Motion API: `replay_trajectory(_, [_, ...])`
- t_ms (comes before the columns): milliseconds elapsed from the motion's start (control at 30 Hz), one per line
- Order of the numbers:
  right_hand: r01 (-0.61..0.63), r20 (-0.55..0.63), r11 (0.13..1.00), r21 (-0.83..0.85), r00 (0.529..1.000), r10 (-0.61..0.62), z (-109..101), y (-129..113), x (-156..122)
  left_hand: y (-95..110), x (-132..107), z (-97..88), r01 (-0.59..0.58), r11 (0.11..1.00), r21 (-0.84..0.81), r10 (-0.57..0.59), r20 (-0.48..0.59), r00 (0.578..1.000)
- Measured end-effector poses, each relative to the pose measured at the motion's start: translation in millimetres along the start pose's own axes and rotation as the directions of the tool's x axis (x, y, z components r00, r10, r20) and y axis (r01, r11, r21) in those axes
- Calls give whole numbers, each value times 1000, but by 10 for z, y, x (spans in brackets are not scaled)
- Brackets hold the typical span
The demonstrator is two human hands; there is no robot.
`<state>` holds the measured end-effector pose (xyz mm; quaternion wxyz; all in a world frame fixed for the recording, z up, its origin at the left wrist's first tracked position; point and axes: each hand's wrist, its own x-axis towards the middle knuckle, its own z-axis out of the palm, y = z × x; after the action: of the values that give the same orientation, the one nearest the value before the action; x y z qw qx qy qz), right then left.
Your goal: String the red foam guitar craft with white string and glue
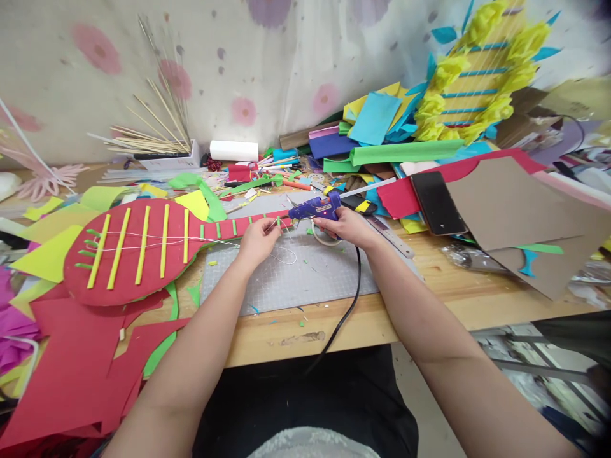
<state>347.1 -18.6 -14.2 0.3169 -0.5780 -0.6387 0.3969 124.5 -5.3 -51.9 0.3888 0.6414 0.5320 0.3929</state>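
Note:
A red lute-shaped craft piece (128, 254) with yellow and green strips lies across the table, its neck pointing right. White string (143, 247) runs along its body and neck, with a loose loop over the cutting mat (305, 273). My left hand (259, 240) pinches the string near the neck's end. In my right hand (351, 226) is a blue hot glue gun (315, 207), its nozzle close to the neck's tip and my left fingers. A white glue stick (370, 187) sticks out of its back. Whether the nozzle touches the neck I cannot tell.
Red sheets (76, 362) lie front left. A black phone (438, 202) rests on brown card (515, 197) at right. The gun's black cord (351, 312) hangs over the table edge. Behind stand a yellow flowered craft piece (472, 83), a white roll (233, 151) and wooden sticks (147, 140).

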Motion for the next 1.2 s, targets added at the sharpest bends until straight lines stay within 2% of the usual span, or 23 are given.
replay_trajectory(500, [-31,20,999,14,999,31,-6,-9,-5,77,-11,-9,5,1000,-29,-4,18,1000])
replay_trajectory(800, [-19,20,1000,18,1000,18,-12,-32,-15,209,-60,-18,67,996,-53,-65,51,997])
replay_trajectory(1033, [0,11,999,52,1000,-1,-26,5,2,218,-50,-19,72,991,-109,-64,75,995])
replay_trajectory(1200, [-10,33,1000,6,999,10,-43,-4,-6,230,-52,-24,83,990,-112,-76,66,995])
